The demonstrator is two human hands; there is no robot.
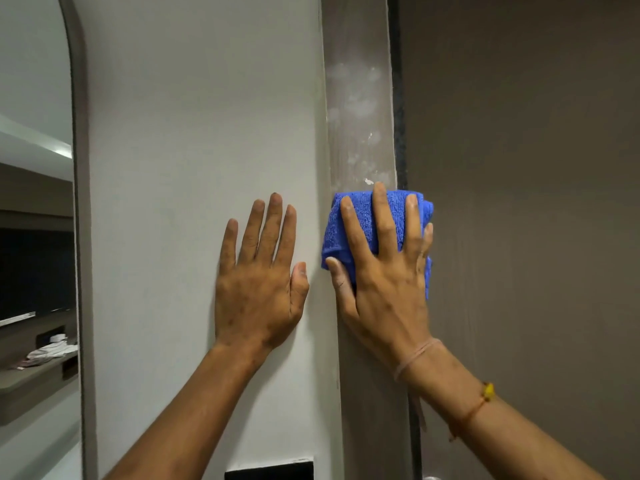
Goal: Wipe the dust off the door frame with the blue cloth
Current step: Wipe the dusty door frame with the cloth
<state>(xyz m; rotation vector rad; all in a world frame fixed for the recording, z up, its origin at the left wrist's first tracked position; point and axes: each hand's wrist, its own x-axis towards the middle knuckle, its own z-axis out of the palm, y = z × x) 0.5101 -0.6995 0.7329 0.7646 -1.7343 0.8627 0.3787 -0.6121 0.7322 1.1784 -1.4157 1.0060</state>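
Observation:
The grey door frame (360, 98) runs vertically through the middle of the view, with whitish dust smears on the stretch above my hands. My right hand (384, 285) lies flat with spread fingers on a folded blue cloth (337, 230), pressing it against the frame at mid height. The cloth sticks out past my fingers on the left, top and right. My left hand (259, 282) rests flat and empty on the white wall (194, 133) just left of the frame, fingers pointing up.
The brown door (526, 202) fills the right side, with a dark gap strip (400, 116) along the frame. A tall mirror (34, 202) with a grey rim stands at the far left. A black wall plate (270, 471) sits low on the wall.

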